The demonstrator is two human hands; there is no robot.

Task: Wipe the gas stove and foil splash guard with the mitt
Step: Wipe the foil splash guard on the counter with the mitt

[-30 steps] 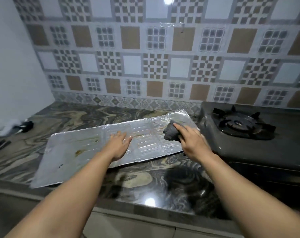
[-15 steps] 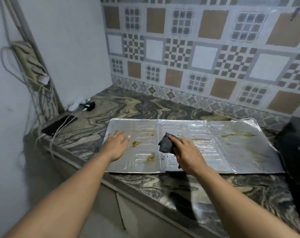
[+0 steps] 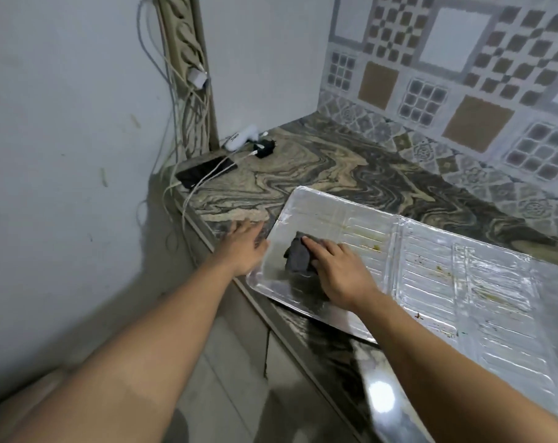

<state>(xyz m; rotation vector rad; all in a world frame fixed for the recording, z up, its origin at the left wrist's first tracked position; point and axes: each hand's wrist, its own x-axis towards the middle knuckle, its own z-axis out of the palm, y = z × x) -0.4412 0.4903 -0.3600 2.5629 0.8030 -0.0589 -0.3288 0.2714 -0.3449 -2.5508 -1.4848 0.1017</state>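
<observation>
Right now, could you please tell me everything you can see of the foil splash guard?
The foil splash guard lies flat on the marbled counter, silvery, ribbed in folding panels, flecked with yellowish-brown stains. The right hand presses a dark mitt on its left end; the left hand rests at that edge.

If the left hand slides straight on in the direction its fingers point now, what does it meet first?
Probably bare countertop first; the left hand points toward the far-left corner, where the dark phone and its white cables lie. Depth is unclear, so it might pass beside them.
</observation>
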